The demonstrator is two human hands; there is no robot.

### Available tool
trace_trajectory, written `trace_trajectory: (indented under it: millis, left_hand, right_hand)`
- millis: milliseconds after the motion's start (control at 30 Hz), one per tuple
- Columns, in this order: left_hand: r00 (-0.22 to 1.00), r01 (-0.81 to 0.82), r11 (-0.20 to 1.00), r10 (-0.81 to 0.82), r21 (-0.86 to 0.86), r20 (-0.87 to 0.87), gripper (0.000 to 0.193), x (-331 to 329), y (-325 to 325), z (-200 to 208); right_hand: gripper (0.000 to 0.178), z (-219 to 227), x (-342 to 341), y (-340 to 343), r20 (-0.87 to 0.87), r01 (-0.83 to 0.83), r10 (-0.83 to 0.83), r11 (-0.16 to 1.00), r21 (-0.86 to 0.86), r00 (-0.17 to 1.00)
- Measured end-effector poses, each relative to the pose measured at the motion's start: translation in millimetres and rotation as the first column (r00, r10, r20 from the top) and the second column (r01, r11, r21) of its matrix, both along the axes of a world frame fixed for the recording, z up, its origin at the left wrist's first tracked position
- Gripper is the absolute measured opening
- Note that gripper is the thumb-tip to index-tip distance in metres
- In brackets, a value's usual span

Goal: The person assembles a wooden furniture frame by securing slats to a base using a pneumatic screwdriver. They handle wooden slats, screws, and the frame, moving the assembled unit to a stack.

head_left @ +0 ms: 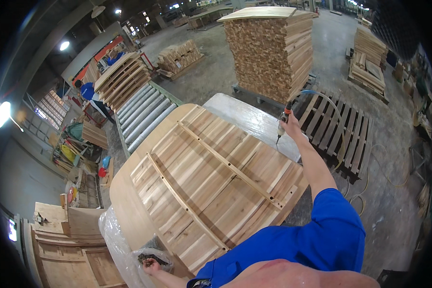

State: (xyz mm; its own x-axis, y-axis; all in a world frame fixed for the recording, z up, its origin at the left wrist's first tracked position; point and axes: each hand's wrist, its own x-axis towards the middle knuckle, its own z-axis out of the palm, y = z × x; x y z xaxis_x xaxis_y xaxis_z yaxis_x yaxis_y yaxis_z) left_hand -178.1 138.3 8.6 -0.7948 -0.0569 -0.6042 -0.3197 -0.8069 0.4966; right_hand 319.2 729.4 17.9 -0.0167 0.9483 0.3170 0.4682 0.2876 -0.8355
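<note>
My right hand (291,126) is wrapped round an air screwdriver (284,117) with an orange and black body, held above the far right edge of the wooden panel (206,177). Its thin bit points down. At the near left, my left hand (151,265) reaches into an open clear plastic bag (165,259) of small dark pieces that look like screws. Those fingers are curled, and whatever they pinch is too small to make out. Two wooden battens, the left (187,204) and the right (228,163), lie across the panel, with dark holes or screw heads along them.
Under the panel is a larger pale board (125,192). A roller conveyor (146,113) leads to stacked panels (122,79), where people in blue work. Beyond stands a tall wood stack (269,53). At right lie a slatted pallet (338,129) and an air hose (343,127).
</note>
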Motion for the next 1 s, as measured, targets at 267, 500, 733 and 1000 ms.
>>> trace_trajectory:
  millis: [267, 500, 733, 1000]
  left_hand:
    - [0.997, 0.077, 0.997, -0.077, -0.009, -0.017, 0.018, 19, 13, 10]
    - [0.972, -0.120, 0.946, 0.174, 0.301, -0.160, 0.014, 33, 28, 24]
    - [0.836, -0.041, 0.886, 0.283, 0.462, -0.470, 0.019, 47, 62, 40]
    - [0.941, 0.335, 0.830, -0.318, 0.445, -0.116, 0.032, 126, 227, -12]
  right_hand:
    - [0.051, -3, -9, 24, -0.097, -0.005, 0.007, 1.000, 0.012, 0.995]
    - [0.039, -16, -4, 55, -0.101, -0.164, 0.159, 0.985, -0.043, 0.982]
    - [0.038, -46, 3, 58, -0.471, -0.471, 0.363, 0.872, -0.132, 0.804]
    - [0.032, -85, -2, 77, -0.589, -0.095, 0.065, 0.995, -0.020, 0.805]
